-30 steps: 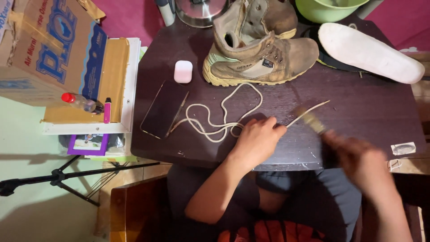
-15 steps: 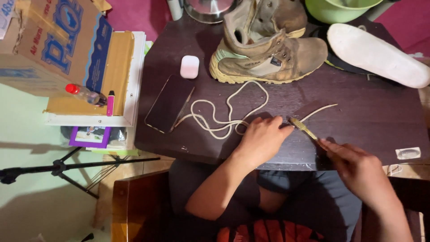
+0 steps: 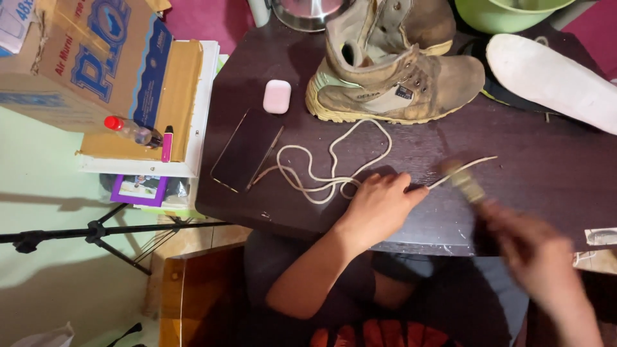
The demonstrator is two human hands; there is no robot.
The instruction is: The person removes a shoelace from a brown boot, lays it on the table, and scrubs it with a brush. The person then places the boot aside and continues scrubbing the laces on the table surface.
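Observation:
A cream shoelace (image 3: 334, 168) lies looped on the dark table (image 3: 533, 173). My left hand (image 3: 378, 205) presses it down near one end, fingers closed on the lace. My right hand (image 3: 540, 254), blurred, holds a small brush (image 3: 464, 181) whose head touches the free lace end stretching to the right. A pair of worn tan boots (image 3: 392, 71) stands behind the lace, laces removed from the nearer one.
A black phone (image 3: 247, 149) and a pink earbud case (image 3: 277, 96) lie left of the lace. A white insole (image 3: 553, 80) lies at the right, a green bowl (image 3: 511, 9) behind it. A cardboard box (image 3: 83, 58), small bottle (image 3: 132, 130) and tripod (image 3: 96, 231) stand left.
My right hand has swept the brush back and forth along the lace end. My left hand has stayed pressed on the lace. The view has shifted slightly.

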